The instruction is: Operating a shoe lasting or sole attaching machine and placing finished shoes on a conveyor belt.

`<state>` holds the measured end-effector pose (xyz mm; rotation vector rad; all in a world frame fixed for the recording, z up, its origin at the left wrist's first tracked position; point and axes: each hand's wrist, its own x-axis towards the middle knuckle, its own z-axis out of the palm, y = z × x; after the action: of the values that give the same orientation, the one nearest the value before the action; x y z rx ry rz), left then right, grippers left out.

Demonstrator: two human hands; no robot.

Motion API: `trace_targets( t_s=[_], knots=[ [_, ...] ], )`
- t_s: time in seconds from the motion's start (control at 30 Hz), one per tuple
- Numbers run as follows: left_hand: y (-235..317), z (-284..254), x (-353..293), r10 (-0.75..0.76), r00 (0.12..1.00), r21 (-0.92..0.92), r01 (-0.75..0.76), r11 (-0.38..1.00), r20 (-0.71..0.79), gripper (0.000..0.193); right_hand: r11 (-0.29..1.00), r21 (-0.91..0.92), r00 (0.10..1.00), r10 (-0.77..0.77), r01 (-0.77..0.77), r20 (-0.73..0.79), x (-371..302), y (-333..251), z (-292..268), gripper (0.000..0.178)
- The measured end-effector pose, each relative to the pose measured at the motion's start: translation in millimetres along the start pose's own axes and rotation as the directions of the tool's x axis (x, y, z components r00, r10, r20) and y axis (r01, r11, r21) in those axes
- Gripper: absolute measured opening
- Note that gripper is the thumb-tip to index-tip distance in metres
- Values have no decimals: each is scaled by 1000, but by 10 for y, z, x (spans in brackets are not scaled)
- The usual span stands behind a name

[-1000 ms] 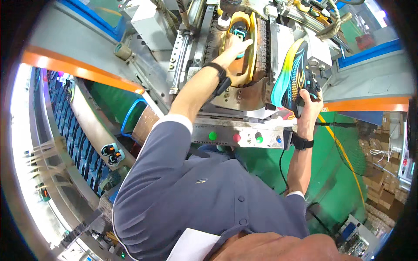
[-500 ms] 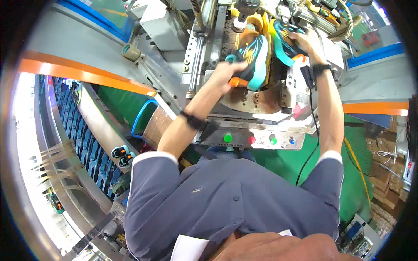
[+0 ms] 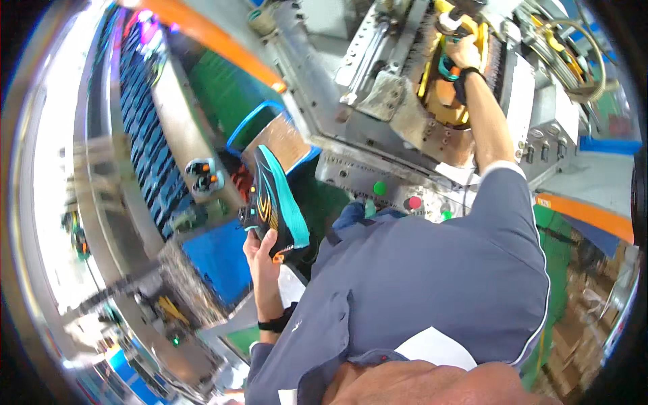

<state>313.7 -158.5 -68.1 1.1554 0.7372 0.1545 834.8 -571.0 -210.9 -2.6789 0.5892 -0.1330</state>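
Out to my left, my left hand (image 3: 262, 255) grips a black sports shoe (image 3: 275, 202) by its heel end. The shoe has a teal sole and yellow-orange lines, and its toe points up and away. Over at the machine, my right hand (image 3: 463, 52) reaches into a yellow-lined cradle (image 3: 448, 113), its fingers curled around a second shoe (image 3: 445, 66). Only teal and orange bits of that shoe show; my hand and wrist hide the rest. A dark press head with a white collar (image 3: 451, 23) stands just beyond my fingers.
A panel with green and red buttons (image 3: 380, 188) fronts the machine. Left of it stands a blue-framed stool (image 3: 282, 140). Farther left runs a blue patterned conveyor (image 3: 145, 128), with a pair of shoes (image 3: 204, 175) on its near ledge. A blue panel (image 3: 219, 260) lies below.
My view has turned left. My left hand has lifted one shoe out of the machine and brought it down to my left side. My right hand has shifted within the machine, toward the press head.
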Motion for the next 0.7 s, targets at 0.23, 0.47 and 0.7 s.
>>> trace_targets(
  t_s=[0.23, 0.47, 0.7],
  knots=[
    [-534, -6, -558, -48, 976, -200, 4, 980, -213, 43, 389, 404, 474, -871, 828, -132, -3046, -342, -807, 12],
    [-957, -181, -1010, -103, 970, -315, 29, 949, -220, 40, 294, 379, 246, -954, 877, 170, -3917, 274, 1083, 13],
    [-1427, -646, -1797, -152, 854, -350, -38, 936, -498, 35, 218, 343, 170, -972, 914, 165, -3972, 245, 1150, 18]
  ],
)
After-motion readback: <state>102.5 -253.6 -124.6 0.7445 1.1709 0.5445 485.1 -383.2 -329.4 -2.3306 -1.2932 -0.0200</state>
